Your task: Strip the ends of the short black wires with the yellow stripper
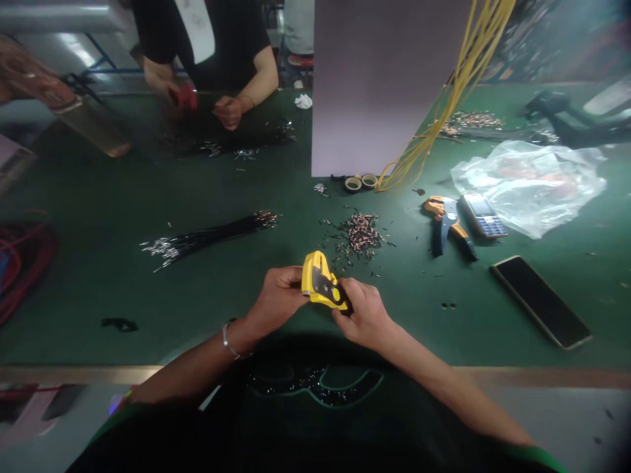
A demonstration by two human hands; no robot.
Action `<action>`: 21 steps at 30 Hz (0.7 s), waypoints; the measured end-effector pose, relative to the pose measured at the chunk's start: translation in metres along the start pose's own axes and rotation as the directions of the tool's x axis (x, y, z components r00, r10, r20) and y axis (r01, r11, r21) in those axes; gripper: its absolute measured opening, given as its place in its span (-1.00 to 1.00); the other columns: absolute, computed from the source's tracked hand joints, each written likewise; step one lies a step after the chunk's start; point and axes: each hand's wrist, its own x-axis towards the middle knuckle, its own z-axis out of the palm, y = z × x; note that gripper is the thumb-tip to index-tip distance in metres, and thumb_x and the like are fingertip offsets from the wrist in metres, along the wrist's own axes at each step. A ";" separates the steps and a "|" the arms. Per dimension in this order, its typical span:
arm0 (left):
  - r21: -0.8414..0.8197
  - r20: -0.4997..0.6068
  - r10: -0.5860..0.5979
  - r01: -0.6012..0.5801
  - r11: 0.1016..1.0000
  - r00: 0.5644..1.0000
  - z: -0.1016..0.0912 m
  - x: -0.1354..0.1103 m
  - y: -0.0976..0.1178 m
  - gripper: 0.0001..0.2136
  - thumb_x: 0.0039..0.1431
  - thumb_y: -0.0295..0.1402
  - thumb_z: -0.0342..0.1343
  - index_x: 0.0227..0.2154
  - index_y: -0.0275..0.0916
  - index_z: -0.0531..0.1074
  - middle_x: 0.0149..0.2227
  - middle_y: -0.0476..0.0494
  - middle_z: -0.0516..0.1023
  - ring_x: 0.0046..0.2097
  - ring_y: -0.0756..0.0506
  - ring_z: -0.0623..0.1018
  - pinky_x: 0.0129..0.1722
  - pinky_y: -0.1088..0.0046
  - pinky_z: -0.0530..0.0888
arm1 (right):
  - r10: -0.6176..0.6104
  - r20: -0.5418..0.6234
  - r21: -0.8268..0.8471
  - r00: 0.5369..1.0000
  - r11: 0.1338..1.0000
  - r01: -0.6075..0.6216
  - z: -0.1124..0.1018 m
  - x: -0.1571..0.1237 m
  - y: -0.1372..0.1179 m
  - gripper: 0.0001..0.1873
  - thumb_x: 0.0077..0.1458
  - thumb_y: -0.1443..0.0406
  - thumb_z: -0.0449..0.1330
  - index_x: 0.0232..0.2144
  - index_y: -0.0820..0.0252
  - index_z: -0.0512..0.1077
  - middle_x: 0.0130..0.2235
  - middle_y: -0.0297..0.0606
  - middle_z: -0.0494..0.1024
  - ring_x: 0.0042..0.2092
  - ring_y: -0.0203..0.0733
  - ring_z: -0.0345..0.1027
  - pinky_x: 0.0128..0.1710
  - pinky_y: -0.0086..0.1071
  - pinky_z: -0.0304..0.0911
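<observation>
Both my hands hold a yellow and black handheld wire-stripping tool (321, 282) just above the green work mat (98, 197). My left hand (279, 295) grips its near left side, and my right hand (362, 312) wraps its lower right end. Close beyond the tool lies a heap of short wire pieces with copper ends (361, 234). A bundle of black wires with bare ends (207, 240) lies to the left. To the right are orange and blue wire strippers (446, 226).
A keypad phone (482, 215) and a smartphone (541, 302) lie on the right, near a plastic bag (527, 187). Yellow wires (444, 98) hang beside a grey panel (384, 85), with tape rolls (359, 182) at its foot. A co-worker's hands (227, 112) work across the table.
</observation>
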 end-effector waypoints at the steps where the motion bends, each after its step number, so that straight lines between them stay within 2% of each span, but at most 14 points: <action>1: -0.001 -0.002 0.002 -0.002 1.000 1.000 0.000 0.000 0.000 -0.91 -0.11 -0.36 0.34 -0.49 -0.24 0.59 -0.44 -0.07 0.63 -0.39 -0.02 0.58 -0.37 0.49 0.53 | -0.003 0.000 -0.002 1.000 1.000 0.003 0.000 0.000 0.000 -0.71 -0.07 0.38 0.06 -0.21 0.23 0.27 -0.42 -0.18 0.45 -0.43 -0.10 0.33 -0.44 -0.28 0.24; 10: -0.013 -0.011 -0.024 0.023 1.000 1.000 0.002 -0.001 -0.004 -0.92 -0.12 -0.48 0.31 -0.47 -0.24 0.59 -0.44 -0.03 0.62 -0.39 0.00 0.57 -0.36 0.53 0.51 | 0.033 0.001 -0.043 0.999 0.999 -0.033 0.003 -0.001 0.001 -0.70 -0.10 0.38 0.06 -0.21 0.20 0.25 -0.41 -0.20 0.47 -0.42 -0.09 0.36 -0.41 -0.29 0.24; 14: 0.007 -0.004 -0.040 0.040 0.999 0.999 0.002 -0.001 -0.004 -0.94 -0.07 -0.46 0.26 -0.46 -0.26 0.58 -0.44 -0.03 0.62 -0.39 0.00 0.55 -0.36 0.52 0.49 | 0.047 -0.036 0.009 0.998 0.999 -0.047 0.004 0.000 -0.001 -0.72 -0.10 0.39 0.05 -0.23 0.19 0.25 -0.44 -0.23 0.46 -0.45 -0.13 0.35 -0.44 -0.32 0.22; 18: 0.094 -0.013 -0.045 0.046 0.994 0.999 0.003 0.000 -0.001 -0.94 -0.02 -0.46 0.19 -0.55 -0.29 0.53 -0.54 0.00 0.55 -0.50 0.05 0.46 -0.48 0.56 0.42 | 0.194 0.004 0.182 0.981 0.965 -0.191 0.003 0.003 -0.002 -0.78 -0.13 0.41 0.06 -0.32 0.17 0.27 -0.54 -0.38 0.36 -0.54 -0.25 0.24 -0.50 -0.39 0.16; 21: 0.113 -0.020 -0.055 0.057 0.992 0.998 0.002 0.001 0.003 -0.93 0.01 -0.42 0.19 -0.50 -0.28 0.55 -0.55 -0.01 0.55 -0.52 0.07 0.44 -0.51 0.57 0.40 | 0.362 0.086 0.347 0.928 0.862 -0.369 0.001 0.006 -0.003 -0.85 -0.13 0.39 0.08 -0.39 0.17 0.30 -0.56 -0.41 0.35 -0.56 -0.31 0.20 -0.54 -0.43 0.13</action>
